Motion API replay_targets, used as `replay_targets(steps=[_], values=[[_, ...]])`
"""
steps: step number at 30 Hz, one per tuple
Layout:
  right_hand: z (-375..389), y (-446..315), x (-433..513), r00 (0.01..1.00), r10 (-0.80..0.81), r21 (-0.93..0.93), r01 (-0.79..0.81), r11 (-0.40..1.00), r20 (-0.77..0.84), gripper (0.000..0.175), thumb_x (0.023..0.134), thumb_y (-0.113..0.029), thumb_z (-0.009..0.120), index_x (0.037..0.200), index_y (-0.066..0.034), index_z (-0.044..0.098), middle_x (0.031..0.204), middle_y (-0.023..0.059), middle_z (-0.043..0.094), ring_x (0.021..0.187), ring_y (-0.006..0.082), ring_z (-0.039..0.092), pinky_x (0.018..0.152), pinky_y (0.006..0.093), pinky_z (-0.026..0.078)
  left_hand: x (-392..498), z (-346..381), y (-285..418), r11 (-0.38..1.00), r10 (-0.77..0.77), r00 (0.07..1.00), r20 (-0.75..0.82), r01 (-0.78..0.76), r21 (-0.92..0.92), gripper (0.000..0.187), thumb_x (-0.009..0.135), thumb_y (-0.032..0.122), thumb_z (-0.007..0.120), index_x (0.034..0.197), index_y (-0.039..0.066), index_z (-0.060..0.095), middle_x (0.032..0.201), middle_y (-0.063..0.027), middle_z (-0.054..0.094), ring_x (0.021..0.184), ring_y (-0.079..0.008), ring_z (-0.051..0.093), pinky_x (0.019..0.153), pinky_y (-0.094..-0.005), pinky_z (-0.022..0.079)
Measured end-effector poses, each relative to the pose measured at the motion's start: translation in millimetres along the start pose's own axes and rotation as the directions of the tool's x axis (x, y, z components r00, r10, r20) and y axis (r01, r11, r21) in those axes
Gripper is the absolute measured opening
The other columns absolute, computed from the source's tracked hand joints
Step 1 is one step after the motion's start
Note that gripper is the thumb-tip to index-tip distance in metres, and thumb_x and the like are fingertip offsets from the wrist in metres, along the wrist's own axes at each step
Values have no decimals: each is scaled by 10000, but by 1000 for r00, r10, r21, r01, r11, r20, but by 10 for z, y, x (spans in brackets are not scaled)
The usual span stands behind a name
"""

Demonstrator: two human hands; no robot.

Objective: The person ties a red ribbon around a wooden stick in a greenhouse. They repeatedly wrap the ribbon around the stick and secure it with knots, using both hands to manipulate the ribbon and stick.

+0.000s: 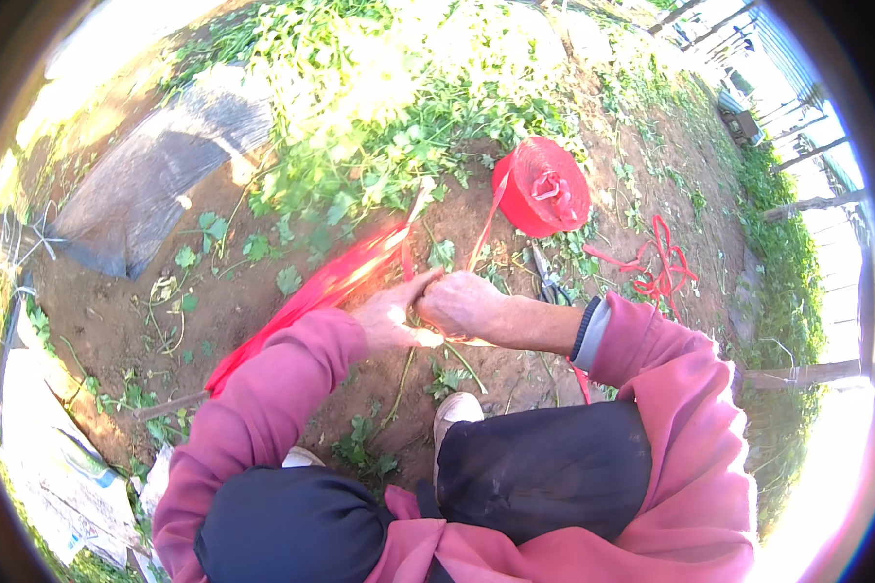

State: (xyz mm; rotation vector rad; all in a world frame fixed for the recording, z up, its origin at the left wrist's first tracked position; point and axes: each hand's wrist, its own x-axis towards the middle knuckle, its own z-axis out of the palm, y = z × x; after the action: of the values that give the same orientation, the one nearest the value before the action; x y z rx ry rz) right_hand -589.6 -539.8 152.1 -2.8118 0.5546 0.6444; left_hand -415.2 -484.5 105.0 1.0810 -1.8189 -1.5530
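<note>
My right hand (463, 302) is closed in a fist. A flat red plastic strip (487, 227) runs to it from a large red roll (543, 189) on the soil. Against that fist rests my left hand (390, 317), thumb and forefinger spread around it; what lies between the hands is hidden. A long bundle of red plastic strips (321, 288) slants past my left forearm, its far end narrowing near a pale tip. Another short strip hangs from there towards my left fingers. Scissors (548, 280) lie on the ground beyond my right wrist.
Cut leafy green stems (408, 124) are heaped ahead in bright sun. A tangled red strip (660, 266) lies to the right. Dark plastic sheeting (168, 167) is at the upper left, white printed sacks (65, 466) at the lower left. Wooden poles (809, 375) stand along the right.
</note>
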Motion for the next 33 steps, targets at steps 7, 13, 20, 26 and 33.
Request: replay_targets(steps=[7,13,20,26,33], values=[[173,1337,-329,982,-92,24,98,995,-167,175,874,-199,615,1041,-148,601,817,90,686,814,317,712,671,438,581,-40,38,-293,952,-130,992,12,121,281,788,787,318,776,1446,33,452,1102,-130,658,1050,-298,625,916,-395,494],[-547,2495,-1160,551,714,252,-686,682,-432,187,919,-210,624,1045,-118,727,865,156,712,757,292,701,681,376,535,-151,2,-532,913,75,995,-60,-45,405,295,772,205,786,1011,73,674,860,-51,632,885,-267,620,807,-391,505],[-1476,773,-1028,584,440,604,112,789,-683,192,934,-242,666,967,-63,727,834,118,713,722,247,709,636,330,542,-605,218,-326,950,49,997,58,-64,305,174,798,262,766,886,122,711,876,-67,645,908,-285,608,823,-406,507],[-2191,-839,-458,408,-210,173,721,671,-888,291,884,-225,698,740,-50,516,631,113,507,564,319,586,487,434,435,-1218,231,122,966,121,978,-170,-155,-206,140,809,163,771,868,45,726,761,-45,634,733,-196,602,682,-323,481],[-2214,-918,-57,494,-215,84,515,853,-842,208,792,-160,732,819,-44,561,707,130,626,703,360,652,571,453,492,-2252,-166,449,883,192,783,-591,-400,-244,236,866,235,723,829,1,710,782,-87,645,777,-195,614,679,-295,460]])
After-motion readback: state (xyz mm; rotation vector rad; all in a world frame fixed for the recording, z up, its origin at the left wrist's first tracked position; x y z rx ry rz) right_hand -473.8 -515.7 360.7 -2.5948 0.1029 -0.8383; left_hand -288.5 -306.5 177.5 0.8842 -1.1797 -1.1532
